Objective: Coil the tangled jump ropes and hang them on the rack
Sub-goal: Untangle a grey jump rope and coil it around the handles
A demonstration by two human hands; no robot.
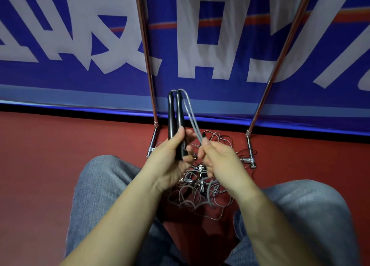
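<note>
My left hand [172, 157] grips two black jump-rope handles [176, 113] side by side, pointing up and away from me. Two grey cords [191, 115] arc from the handle tops down into my right hand [218, 159], which pinches them between thumb and fingers. Below both hands a tangle of thin grey and dark ropes [200, 191] lies on the red floor between my knees. The metal rack's two uprights [147, 51] [280, 55] rise behind the pile, with their chrome feet [250, 157] on the floor.
A blue banner with large white characters [200, 45] stands right behind the rack. My knees in blue jeans [100, 185] [310, 211] flank the rope pile. Red floor [60, 145] stretches to the left and right.
</note>
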